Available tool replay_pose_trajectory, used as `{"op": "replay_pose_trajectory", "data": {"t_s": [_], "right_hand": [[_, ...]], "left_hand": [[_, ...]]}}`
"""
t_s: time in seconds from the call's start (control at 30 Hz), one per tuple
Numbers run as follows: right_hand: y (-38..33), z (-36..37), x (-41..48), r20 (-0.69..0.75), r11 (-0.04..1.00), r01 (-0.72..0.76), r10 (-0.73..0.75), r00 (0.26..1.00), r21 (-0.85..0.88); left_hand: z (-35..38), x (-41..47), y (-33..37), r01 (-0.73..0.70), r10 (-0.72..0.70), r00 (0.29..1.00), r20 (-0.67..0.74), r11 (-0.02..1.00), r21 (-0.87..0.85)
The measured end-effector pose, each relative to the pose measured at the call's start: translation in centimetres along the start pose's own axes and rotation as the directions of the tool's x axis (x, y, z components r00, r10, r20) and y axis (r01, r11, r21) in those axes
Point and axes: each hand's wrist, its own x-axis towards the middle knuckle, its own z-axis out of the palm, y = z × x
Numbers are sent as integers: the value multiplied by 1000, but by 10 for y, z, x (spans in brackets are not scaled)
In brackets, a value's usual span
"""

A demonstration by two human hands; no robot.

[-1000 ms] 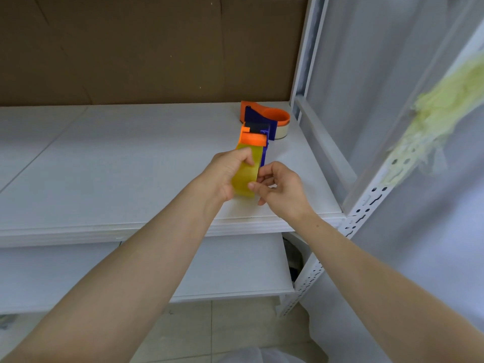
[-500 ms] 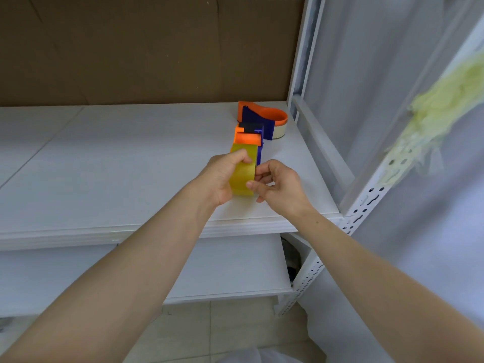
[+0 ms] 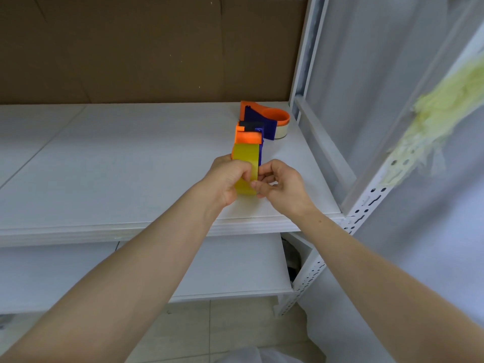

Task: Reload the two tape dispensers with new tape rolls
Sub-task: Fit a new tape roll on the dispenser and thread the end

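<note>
An orange and blue tape dispenser (image 3: 248, 136) with a yellow tape roll (image 3: 245, 159) in it is held above the white shelf (image 3: 117, 163). My left hand (image 3: 226, 179) grips the roll from the left side. My right hand (image 3: 279, 183) pinches at the roll's lower right edge with curled fingers. A second orange and blue tape dispenser (image 3: 264, 117) lies on the shelf behind, near the back right corner, with a pale tape roll (image 3: 281, 132) in it.
Brown cardboard (image 3: 146, 48) backs the shelf. A white perforated upright (image 3: 364, 205) stands at the right. A lower white shelf (image 3: 235, 268) sits beneath, with tiled floor (image 3: 209, 328) below. A yellowish cloth (image 3: 440, 121) hangs at the right.
The dispenser with the yellow roll has shifted slightly, with more of the roll's face showing. My left fingers have slid a little lower on the roll.
</note>
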Motion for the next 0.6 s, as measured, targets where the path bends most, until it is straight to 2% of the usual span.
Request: {"op": "replay_pose_trajectory", "data": {"t_s": [0.1, 0.17, 0.23, 0.33, 0.4, 0.5, 0.6], "right_hand": [[-3, -8, 2, 39, 999, -36, 36, 999, -1], [-10, -18, 3, 73, 992, -107, 102, 992, 67], [-18, -27, 5, 41, 989, -123, 120, 992, 80], [-28, -33, 13, -48, 962, 117, -132, 990, -246], [-32, -33, 20, 37, 885, 233, -239, 970, -403], [-39, -32, 29, 183, 748, 325, -269, 946, -579], [-49, -32, 34, 271, 635, 393, -285, 919, -665]], "left_hand": [[-5, 0, -5, -28, 27, 993, 111, 1000, 4], [-11, -2, -5, -51, 51, 980, 195, 999, -3], [-16, -3, -5, -95, 93, 969, 227, 995, -1], [-19, -1, -8, -126, 118, 963, 240, 992, 15], [-20, 1, -9, -134, 125, 960, 251, 991, 21], [-20, 1, -10, -143, 135, 957, 257, 990, 12], [-21, 2, -11, -144, 139, 957, 254, 990, 4]]}}
